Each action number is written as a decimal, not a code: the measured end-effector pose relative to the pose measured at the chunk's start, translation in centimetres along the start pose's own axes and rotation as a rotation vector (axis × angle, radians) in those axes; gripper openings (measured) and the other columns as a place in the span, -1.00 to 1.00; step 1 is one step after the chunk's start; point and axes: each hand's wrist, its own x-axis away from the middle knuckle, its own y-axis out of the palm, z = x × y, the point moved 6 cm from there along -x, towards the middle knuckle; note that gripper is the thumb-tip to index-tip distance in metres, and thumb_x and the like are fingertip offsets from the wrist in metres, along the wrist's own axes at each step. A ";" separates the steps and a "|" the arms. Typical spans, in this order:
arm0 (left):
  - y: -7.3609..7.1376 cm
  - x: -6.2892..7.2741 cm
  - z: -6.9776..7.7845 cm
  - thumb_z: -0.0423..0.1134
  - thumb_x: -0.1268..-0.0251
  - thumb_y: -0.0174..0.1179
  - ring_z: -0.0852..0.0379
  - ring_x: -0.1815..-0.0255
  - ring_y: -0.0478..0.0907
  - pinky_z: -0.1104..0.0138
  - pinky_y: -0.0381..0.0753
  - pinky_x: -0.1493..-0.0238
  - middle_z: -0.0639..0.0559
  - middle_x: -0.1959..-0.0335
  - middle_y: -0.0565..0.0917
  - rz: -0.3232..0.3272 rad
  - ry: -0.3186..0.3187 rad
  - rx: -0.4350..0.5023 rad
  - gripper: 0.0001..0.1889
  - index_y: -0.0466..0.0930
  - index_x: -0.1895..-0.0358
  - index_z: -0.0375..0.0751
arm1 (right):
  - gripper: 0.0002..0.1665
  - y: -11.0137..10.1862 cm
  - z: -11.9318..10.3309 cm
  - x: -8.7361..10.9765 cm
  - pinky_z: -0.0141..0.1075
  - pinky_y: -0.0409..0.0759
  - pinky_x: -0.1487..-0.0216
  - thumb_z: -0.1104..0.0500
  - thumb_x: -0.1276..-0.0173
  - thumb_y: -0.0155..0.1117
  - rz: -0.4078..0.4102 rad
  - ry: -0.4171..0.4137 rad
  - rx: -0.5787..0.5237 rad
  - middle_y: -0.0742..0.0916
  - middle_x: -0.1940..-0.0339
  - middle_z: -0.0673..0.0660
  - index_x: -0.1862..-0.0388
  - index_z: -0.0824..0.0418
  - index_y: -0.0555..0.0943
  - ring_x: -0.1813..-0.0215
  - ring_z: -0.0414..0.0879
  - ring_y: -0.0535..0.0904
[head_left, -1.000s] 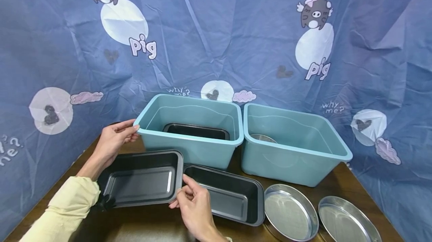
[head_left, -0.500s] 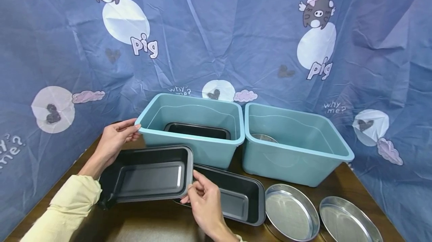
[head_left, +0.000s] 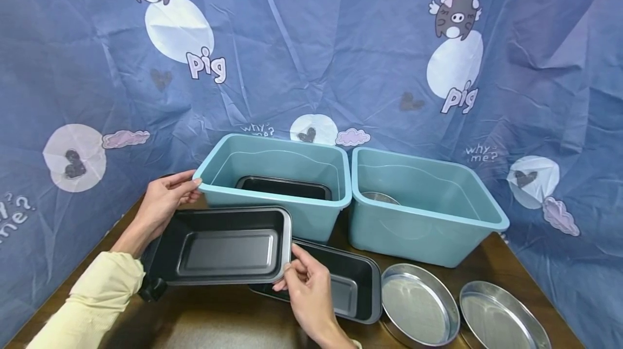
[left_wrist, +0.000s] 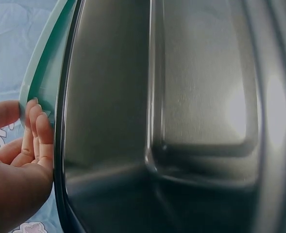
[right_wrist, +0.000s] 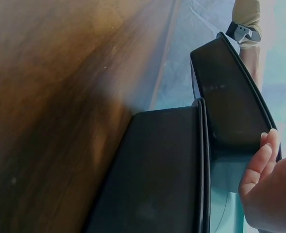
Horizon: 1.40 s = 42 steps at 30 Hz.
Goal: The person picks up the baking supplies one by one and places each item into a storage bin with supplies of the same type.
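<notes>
My left hand [head_left: 163, 203] pinches the rim of the left blue-green bin [head_left: 311, 220] at its near left corner; the left wrist view shows thumb and fingers on either side of that rim [left_wrist: 35, 68]. A black loaf pan [head_left: 226, 251] is raised in front of this bin, tilted so its inside faces me. My right hand [head_left: 311, 292] pinches the pan's right end, thumb on the near side. Beneath and to the right, a second loaf pan [head_left: 348, 289] sits on the table, partly covered by the raised one. Another loaf pan [head_left: 287, 188] lies inside the left bin.
A matching bin [head_left: 418, 238] stands to the right, with a round metal pan [head_left: 379, 197] partly visible inside. Two shallow round metal pans [head_left: 416, 305] rest on the brown table [head_left: 209, 316] at the front right. A blue printed cloth [head_left: 311, 67] hangs behind.
The right hand has carried the loaf pan rightward and slightly up, overlapping more of the second pan. The left hand has stayed on the bin's rim.
</notes>
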 end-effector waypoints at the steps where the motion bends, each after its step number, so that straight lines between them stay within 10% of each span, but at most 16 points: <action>1: 0.0 0.0 0.0 -0.28 -0.56 0.18 0.35 0.36 0.67 0.49 0.69 0.25 0.28 0.37 0.69 0.001 0.000 -0.006 -0.40 0.26 -0.45 -0.65 | -0.49 -0.1 0.0 0.0 -0.34 0.74 0.33 0.52 -0.41 0.12 0.002 0.002 0.000 0.76 0.42 0.26 -0.34 0.58 0.47 0.50 -0.10 0.71; 42: 0.0 0.0 -0.1 -0.25 -0.58 0.16 0.36 0.33 0.66 0.50 0.67 0.21 0.31 0.33 0.66 0.011 -0.009 -0.039 -0.39 0.25 -0.47 -0.63 | -0.53 -4.7 -1.0 0.9 -0.35 0.71 0.35 0.54 -0.38 0.11 0.093 0.030 0.040 0.73 0.49 0.24 -0.28 0.59 0.52 0.53 -0.14 0.67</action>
